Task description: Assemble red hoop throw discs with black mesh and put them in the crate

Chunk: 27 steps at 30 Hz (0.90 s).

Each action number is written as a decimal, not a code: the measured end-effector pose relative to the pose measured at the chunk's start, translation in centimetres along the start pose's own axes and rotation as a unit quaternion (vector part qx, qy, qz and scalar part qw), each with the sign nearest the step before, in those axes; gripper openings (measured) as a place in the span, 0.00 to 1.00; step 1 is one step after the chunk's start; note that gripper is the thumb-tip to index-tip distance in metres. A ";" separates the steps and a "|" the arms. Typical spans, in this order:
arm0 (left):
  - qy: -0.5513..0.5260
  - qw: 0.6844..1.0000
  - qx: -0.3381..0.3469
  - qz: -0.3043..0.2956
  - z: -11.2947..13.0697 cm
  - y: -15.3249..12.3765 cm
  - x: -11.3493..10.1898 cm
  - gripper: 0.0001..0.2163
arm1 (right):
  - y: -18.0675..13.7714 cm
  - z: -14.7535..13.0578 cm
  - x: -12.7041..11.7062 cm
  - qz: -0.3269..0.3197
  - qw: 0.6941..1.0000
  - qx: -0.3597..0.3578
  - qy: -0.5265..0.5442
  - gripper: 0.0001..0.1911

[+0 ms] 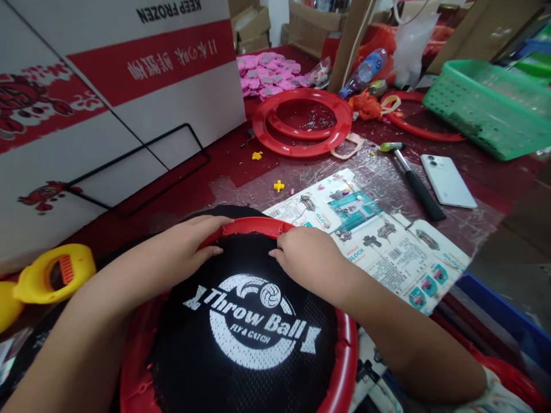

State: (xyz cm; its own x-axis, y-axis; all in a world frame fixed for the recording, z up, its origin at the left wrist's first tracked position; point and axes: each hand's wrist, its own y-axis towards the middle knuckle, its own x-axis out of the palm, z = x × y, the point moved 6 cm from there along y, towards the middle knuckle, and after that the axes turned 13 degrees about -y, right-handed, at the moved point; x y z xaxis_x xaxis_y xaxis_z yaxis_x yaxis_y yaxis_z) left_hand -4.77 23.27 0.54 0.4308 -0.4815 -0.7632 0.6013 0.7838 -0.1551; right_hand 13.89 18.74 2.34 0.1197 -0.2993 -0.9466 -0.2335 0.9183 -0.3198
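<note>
A black mesh disc (241, 367) printed "Throw Ball" lies inside a red plastic ring (344, 350) in front of me. At the ring's far edge, my left hand (204, 235) grips the rim, fingers over the top and thumb on the mesh side. Close beside it on the right, my right hand (301, 252) has its fingers curled round the same rim, its thumb tip over the mesh. Between the two hands a stretch of bare red rim shows. Another dark round piece lies partly hidden behind the ring.
Printed cardboard (379, 235) lies under the ring's right side. Beyond are a hammer (415, 180), a white phone (447, 180), stacked red rings (262, 129), pink pieces (275, 74) and a green basket (486, 109). A large carton (172, 109) and a yellow plastic part (38, 275) stand left.
</note>
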 end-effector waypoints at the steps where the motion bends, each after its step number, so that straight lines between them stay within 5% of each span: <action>1: 0.014 1.000 -0.005 0.001 -0.2 -0.2 -0.1 0.22 | 0.0 0.0 -0.1 0.016 1.000 -0.009 0.012 0.13; 6: 0.043 0.999 -0.024 -0.004 -0.3 -0.1 -0.1 0.23 | 0.2 -0.1 -0.8 0.100 0.991 -0.017 0.082 0.07; 12: 0.001 0.995 0.101 -0.025 2.7 1.0 2.4 0.24 | 1.0 0.8 -0.6 0.092 0.980 0.023 0.174 0.06; 18: 0.008 0.992 0.123 -0.009 2.8 1.1 2.7 0.25 | 1.8 1.9 0.2 0.067 0.966 0.053 0.245 0.04; 27: 0.003 0.991 0.128 -0.026 3.2 1.0 2.8 0.22 | 2.5 2.4 0.4 0.110 0.959 0.069 0.253 0.05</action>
State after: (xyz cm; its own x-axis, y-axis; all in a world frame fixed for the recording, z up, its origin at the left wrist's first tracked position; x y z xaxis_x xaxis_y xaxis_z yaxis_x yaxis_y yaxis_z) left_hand -0.81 21.51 0.27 0.3913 -0.5150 -0.7626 0.7739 0.6326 -0.0302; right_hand 15.65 21.52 1.30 -0.4089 -0.1489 -0.9004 -0.0654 0.9888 -0.1338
